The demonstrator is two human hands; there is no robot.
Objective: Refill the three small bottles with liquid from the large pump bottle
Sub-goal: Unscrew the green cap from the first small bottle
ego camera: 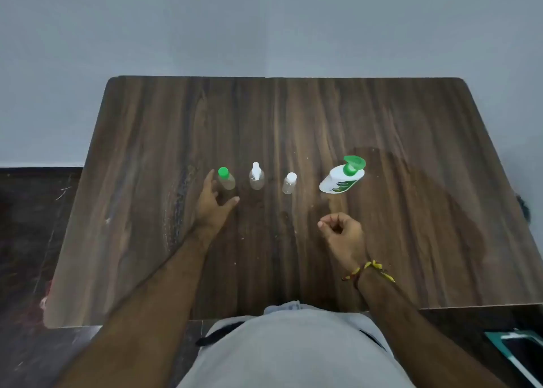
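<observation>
Fingers [212, 179] of our left hand [213, 204] are spread and released, reaching around the near-left side of the green-capped bottle [226, 179]; the thumb [230, 202] stretches out on the near side of it, and we cannot tell whether any finger actually touches the bottle. Our right hand [342, 233] hovers over the desk [411, 123] nearer to us, its fingers loosely curled and holding nothing. A yellow thread band [370, 269] circles our right wrist.

Four containers stand in a row across the middle of the dark wooden desk. At the left is the small clear bottle with the green cap. To its right, apart from it, stands the spray bottle [256, 176], clear with a white top. Further right is a smaller clear bottle with a white cap [289, 183]. At the right end stands the pump bottle [342, 177], white with a green pump head and a green label, well apart from our right hand. All four stand upright, though the wide lens makes the outer ones seem to lean.

Our grey shirt [293, 349] fills the near edge of the view. Behind the desk is a pale grey wall [264, 20].
</observation>
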